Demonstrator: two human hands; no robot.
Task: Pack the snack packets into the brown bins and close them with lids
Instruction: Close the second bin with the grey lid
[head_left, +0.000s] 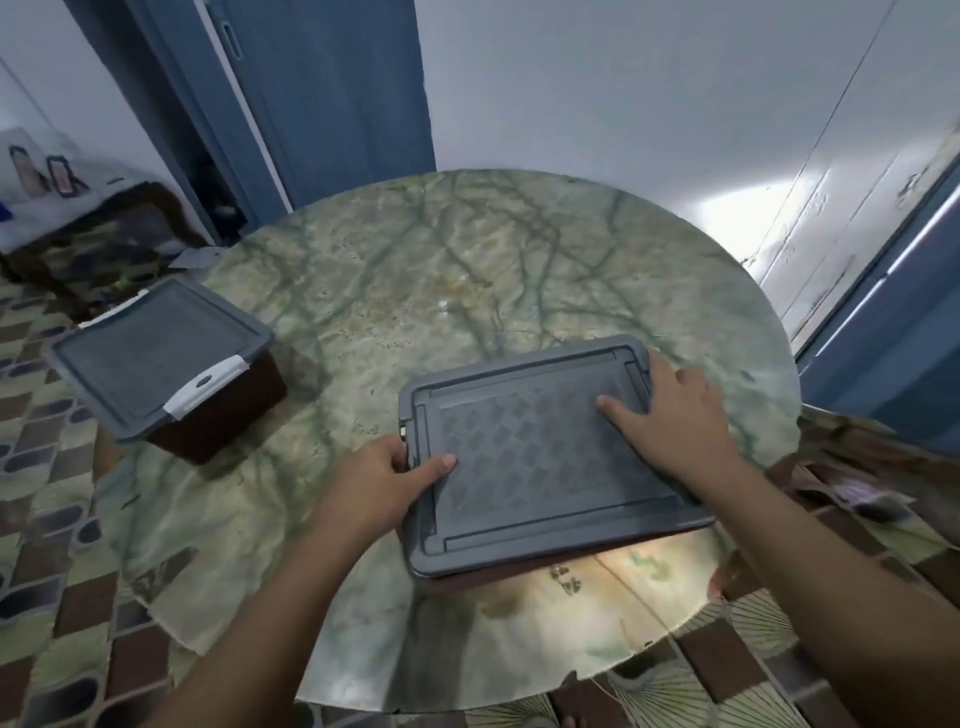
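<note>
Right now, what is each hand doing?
Left hand: grips the near bin's grey lid at its left edge, thumb on top.
Right hand: open, fingers pressing flat on that lid.

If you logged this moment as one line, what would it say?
step: closing second bin | left hand: grips lid edge | right hand: presses lid | other bin: lidded

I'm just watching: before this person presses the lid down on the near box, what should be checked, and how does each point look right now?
1. Lid covers the near box squarely: ok.
2. Left hand grips the lid's left edge: ok.
3. Right hand lies flat on the lid: ok.
4. Near box's clips fastened: cannot tell.
5. Packets inside, none sticking out: cannot tell, hidden.
6. Far box closed, white clip down: ok.
</note>
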